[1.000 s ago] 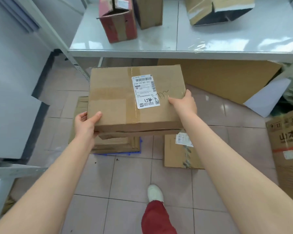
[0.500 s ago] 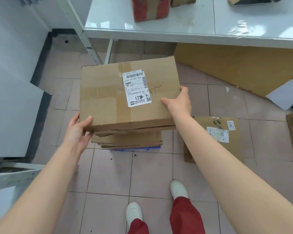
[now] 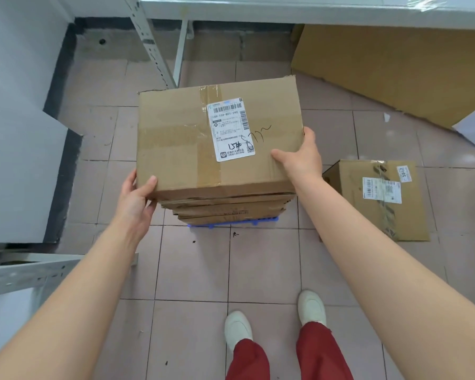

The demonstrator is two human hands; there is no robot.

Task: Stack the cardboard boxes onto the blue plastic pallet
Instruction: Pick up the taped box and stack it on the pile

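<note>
The pinkish tiled floor (image 3: 258, 264) lies under everything. I hold a large brown taped cardboard box (image 3: 181, 149) over a stack of flattened brown cardboard (image 3: 228, 209) on the blue plastic pallet (image 3: 231, 222). My left hand (image 3: 136, 197) grips its near-left corner, my right hand (image 3: 299, 157) clasps its right edge.

Single head-worn view, wide-angle. It looked forward and steeply down from standing height over both forearms to the tiled floor (image 3: 192, 270). Shoes (image 3: 237, 326) showed at the bottom edge, a shelf edge (image 3: 285, 9) along the top. Close range, straight lines bowed near the edges.
</note>
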